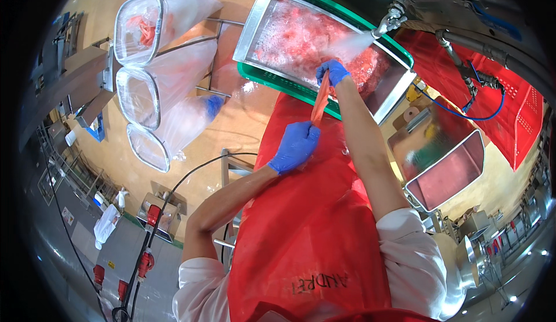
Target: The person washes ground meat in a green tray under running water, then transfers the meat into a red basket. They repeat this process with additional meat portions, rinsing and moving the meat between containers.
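A long pink-orange strip of raw fish or meat [320, 105] hangs stretched between both hands, which wear blue gloves. My right hand [332, 71] pinches its upper end at the near rim of a steel tray [250, 24] filled with wet pink pieces. My left hand [295, 146] grips the strip's lower end, in front of my red apron [307, 218]. A metal nozzle [389, 22] sprays water over the tray, just beyond my right hand.
The tray sits in a green crate [272, 79]. Three clear plastic bags on a wire rack [150, 73] stand at left; the top one holds pink pieces. A second steel pan [449, 168] lies at right, beside hoses and a red crate [521, 113].
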Demonstrator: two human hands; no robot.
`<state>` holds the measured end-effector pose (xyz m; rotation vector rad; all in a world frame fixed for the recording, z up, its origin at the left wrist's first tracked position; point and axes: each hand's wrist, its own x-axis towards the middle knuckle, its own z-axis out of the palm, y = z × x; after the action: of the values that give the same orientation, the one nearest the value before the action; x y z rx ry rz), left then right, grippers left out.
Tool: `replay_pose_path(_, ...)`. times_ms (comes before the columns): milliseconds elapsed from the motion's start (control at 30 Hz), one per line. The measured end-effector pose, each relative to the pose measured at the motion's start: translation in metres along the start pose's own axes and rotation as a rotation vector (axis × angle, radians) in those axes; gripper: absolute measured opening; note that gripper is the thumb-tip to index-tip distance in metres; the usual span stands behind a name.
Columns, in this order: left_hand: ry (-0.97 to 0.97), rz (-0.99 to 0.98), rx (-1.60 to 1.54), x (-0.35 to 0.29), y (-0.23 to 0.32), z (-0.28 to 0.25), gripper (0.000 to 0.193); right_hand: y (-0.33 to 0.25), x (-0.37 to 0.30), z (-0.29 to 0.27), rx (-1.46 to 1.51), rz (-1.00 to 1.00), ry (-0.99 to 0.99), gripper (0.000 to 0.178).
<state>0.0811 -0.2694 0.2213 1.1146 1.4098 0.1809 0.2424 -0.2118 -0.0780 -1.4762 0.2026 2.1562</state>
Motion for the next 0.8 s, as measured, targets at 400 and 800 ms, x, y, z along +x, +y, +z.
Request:
replay_pose_path(400, -0.016, -0.13, 0.049, -0.001, -0.002, -0.043, 0.031, 0.006, 0.036, 0.019, 0.02, -0.248, 0.159, 0.011)
replay_pose_path(800, 0.107, 0.158, -0.124, 0.149, -0.076, -0.041, 0.04, -0.007, -0.09, 0.067, -0.714, -0.647, 0.214, 0.043)
